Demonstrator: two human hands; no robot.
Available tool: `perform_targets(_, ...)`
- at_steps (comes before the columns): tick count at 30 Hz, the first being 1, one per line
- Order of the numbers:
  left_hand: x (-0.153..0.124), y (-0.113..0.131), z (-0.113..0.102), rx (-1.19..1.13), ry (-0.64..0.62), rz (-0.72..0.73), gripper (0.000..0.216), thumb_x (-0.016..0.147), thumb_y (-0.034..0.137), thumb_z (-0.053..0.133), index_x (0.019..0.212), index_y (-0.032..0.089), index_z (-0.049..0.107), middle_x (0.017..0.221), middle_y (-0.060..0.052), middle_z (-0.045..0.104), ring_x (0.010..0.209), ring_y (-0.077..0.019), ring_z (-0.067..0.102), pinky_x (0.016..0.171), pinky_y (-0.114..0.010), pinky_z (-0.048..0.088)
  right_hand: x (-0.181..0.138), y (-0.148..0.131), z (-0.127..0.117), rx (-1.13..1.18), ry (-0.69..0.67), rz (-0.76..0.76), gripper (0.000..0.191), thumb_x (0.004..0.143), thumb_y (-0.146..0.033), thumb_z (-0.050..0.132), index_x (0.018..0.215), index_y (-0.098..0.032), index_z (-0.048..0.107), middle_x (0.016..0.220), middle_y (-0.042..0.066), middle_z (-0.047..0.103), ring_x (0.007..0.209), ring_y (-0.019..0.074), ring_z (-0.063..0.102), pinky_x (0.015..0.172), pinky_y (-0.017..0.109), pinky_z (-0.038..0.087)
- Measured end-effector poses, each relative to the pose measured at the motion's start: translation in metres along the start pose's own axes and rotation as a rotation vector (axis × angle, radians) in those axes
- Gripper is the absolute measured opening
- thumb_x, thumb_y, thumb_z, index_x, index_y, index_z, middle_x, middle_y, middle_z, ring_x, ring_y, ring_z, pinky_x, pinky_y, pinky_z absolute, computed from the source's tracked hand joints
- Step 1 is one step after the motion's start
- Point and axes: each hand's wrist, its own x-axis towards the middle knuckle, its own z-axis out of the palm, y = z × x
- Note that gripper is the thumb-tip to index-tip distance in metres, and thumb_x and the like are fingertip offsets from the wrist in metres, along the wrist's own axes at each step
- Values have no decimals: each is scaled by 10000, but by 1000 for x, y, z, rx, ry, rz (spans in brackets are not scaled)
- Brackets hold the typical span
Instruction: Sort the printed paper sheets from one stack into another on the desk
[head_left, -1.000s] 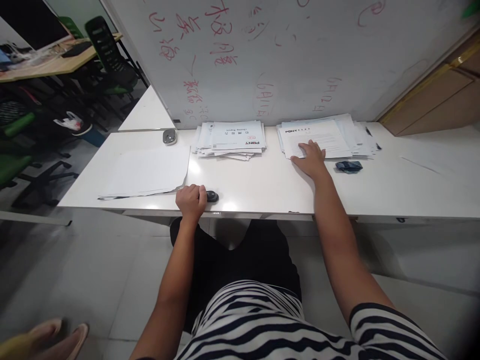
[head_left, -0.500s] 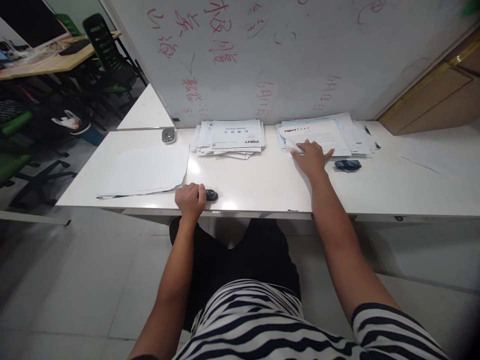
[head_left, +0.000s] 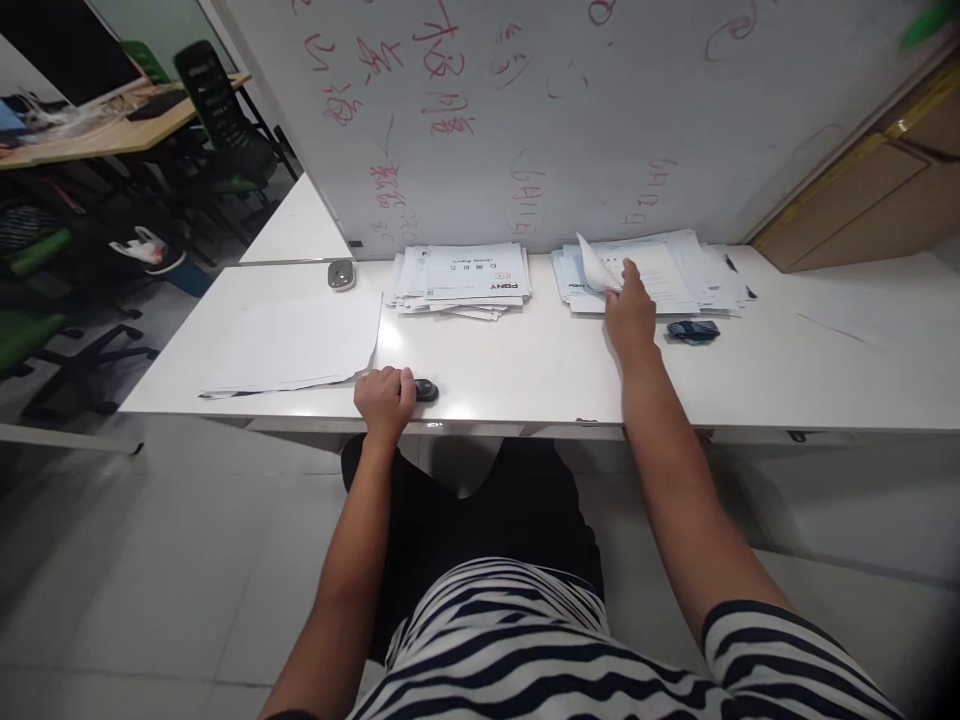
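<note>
At the table's front edge, my left hand (head_left: 385,400) is closed around a black object with a rounded end (head_left: 427,390); most of it is hidden in the fist. My right hand (head_left: 631,310) pinches the near edge of a paper sheet (head_left: 598,268) on the right paper stack (head_left: 679,270). The sheet's left corner curls up off the pages below. Just right of that hand lies a crumpled dark blue packet (head_left: 693,331). Another paper stack (head_left: 476,270) with a printed report cover on top sits between the hands, farther back.
Large blank sheets (head_left: 300,345) cover the table's left part, with a small grey rounded device (head_left: 341,274) behind them. A whiteboard (head_left: 570,130) with red writing stands along the back edge. Cardboard boxes (head_left: 840,205) are at the back right.
My right hand has gone from spread flat on the stack to pinching the top sheet, whose left corner is now lifted and curled. My left hand stays on the black object.
</note>
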Motion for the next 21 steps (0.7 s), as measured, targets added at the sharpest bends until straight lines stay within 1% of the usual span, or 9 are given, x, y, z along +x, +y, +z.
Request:
perform_targets(2,0,0,1,9,0,1,395,909,288,398,529,191,445,554,-27,499,585,-152,411,650,-330,243,-1,3,1,29,7,-12,516,922,-290,355,1428,-191,347,1294,158,575,1112,306,582,942,485,425)
perform_targets(5,1,0,4,-3,-4,-39,409,918,326,391,542,195,483,567,-35,519,604,-162,436,655,-335,245,-1,0,-4,98,41,-39,432,930,-286,339,1304,-155,510,1208,158,634,1097,297,595,969,482,416)
perform_targets(8,4,-1,6,-58,-12,-113,390,915,399,413,621,196,568,635,-56,580,685,-191,497,709,-348,280,-8,-23,-18,279,224,-40,391,939,-367,366,1163,-155,606,1150,137,660,1088,272,602,974,448,434)
perform_targets(11,6,5,-1,-140,47,-164,325,884,466,485,827,193,650,872,-96,673,916,-244,556,890,-406,298,-33,-62,-37,646,427,85,419,920,-489,409,1104,-171,609,1023,97,678,990,244,640,872,426,509)
perform_targets(13,5,18,-13,-208,108,-165,343,852,510,531,945,204,656,1060,-107,670,1110,-283,513,1037,-471,203,-63,-91,-49,962,417,146,408,884,-515,484,1086,-179,600,971,83,674,949,232,655,792,400,546)
perform_targets(15,1,39,-30,-336,113,-162,392,839,547,533,1026,221,646,1164,-99,642,1226,-295,449,1109,-508,102,-97,-116,-59,1218,311,196,387,853,-491,563,1115,-207,587,999,71,670,968,217,656,787,385,555)
perform_targets(16,-2,52,-39,-440,81,-179,432,852,558,505,1098,224,624,1209,-100,621,1249,-288,435,1118,-505,126,-114,-127,-62,1311,249,232,377,844,-478,585,1121,-222,586,1022,64,670,980,208,655,801,384,556)
perform_targets(19,-10,88,-64,-887,-117,-328,498,888,542,453,1270,228,514,1291,-111,568,1177,-236,517,1007,-416,379,-156,-148,-67,1467,112,382,345,820,-452,631,1088,-235,610,1037,55,683,986,186,654,830,367,553)
perform_targets(21,-13,102,-73,-1128,-212,-450,465,875,522,500,1218,212,547,1159,-100,637,1041,-207,595,883,-347,470,-175,-153,-66,1487,69,473,346,807,-447,649,1073,-227,620,1049,58,689,982,180,654,826,354,555)
